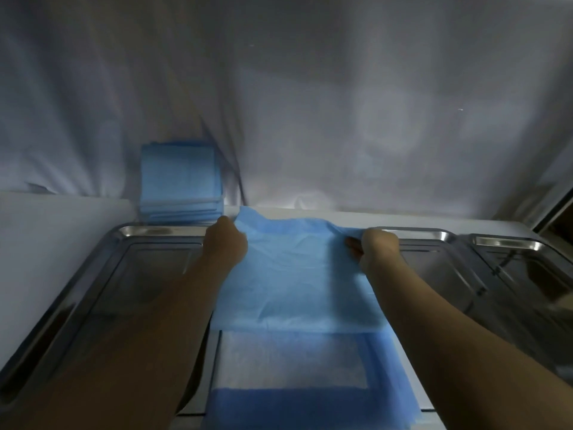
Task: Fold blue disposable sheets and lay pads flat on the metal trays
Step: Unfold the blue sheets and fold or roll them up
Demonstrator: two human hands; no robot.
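Observation:
A blue disposable sheet (294,274) lies spread between two metal trays, its far edge lifted. My left hand (225,242) grips the sheet's far left corner. At the far right corner my right hand (376,246) pinches the fabric. Below the sheet's near edge lies a white pad with a blue border (291,358). The left metal tray (102,268) sits under my left forearm. A second tray (434,268) is under my right forearm.
A stack of folded blue sheets (181,181) stands at the back left, behind the left tray. A third tray (527,268) sits at the far right. White cloth (310,103) hangs as a backdrop behind the table.

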